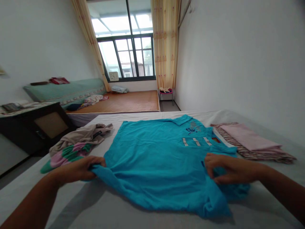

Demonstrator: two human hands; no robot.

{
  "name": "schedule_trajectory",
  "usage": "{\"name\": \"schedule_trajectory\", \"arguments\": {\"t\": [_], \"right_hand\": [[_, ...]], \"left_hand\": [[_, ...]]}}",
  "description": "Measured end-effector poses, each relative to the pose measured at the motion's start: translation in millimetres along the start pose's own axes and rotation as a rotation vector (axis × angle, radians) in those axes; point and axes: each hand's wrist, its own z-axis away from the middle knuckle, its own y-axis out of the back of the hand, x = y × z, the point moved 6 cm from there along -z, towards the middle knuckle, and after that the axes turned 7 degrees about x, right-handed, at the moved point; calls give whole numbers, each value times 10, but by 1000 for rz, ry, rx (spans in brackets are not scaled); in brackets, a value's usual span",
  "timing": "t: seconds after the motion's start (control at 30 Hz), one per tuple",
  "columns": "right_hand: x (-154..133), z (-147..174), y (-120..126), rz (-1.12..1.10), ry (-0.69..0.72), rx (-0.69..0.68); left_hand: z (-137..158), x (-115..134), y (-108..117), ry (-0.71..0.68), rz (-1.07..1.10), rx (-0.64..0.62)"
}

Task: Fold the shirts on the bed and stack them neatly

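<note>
A turquoise polo shirt [152, 156] lies spread on a white sheet [71, 203], its collar toward the right and its hem toward the left. Dark lettering and pale strips show near the placket. My left hand [83, 168] pinches the near corner of the hem and holds it slightly off the sheet. On the right, my right hand [226, 168] has its fingers closed on the shirt near the sleeve and shoulder. Between the two hands the near edge sags in loose folds.
A crumpled heap of beige, pink and green clothes [78, 144] lies to the left. Folded pink and striped cloths [254, 140] are stacked at the right, near the wall. Beyond stand a dark cabinet [45, 122] and a brown-topped bed [128, 101] under the window.
</note>
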Motion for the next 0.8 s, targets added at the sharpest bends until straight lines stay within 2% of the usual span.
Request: {"name": "schedule_trajectory", "arguments": {"t": [0.07,0.2,0.23,0.27,0.3,0.4,0.47,0.53,0.63,0.73,0.8], "right_hand": [[126,-159,308,-78,-19,110],[438,-481,921,-146,-191,473],[478,-532,995,-124,-222,509],[497,-569,1010,-97,-239,489],[498,-591,959,-74,-239,407],[446,-481,524,-60,-180,0],[408,-313,233,-47,-115,-128],[388,-171,59,-29,-57,-105],[409,-58,14,-72,-42,-49],[531,-105,250,-133,-99,55],[693,-203,570,-117,-162,296]], "left_hand": [[-188,9,115,3,155,16],[-764,-144,372,97,376,368],[-898,-221,371,141,380,434],[-1015,-304,340,188,355,473],[-1110,-387,284,224,309,482],[-1244,-583,95,228,192,443],[-1223,-651,19,177,197,413],[-1167,-675,-11,155,237,376],[-1116,-638,-11,160,289,324],[-1126,-571,26,150,298,366],[-1134,-562,62,162,294,448]]}}
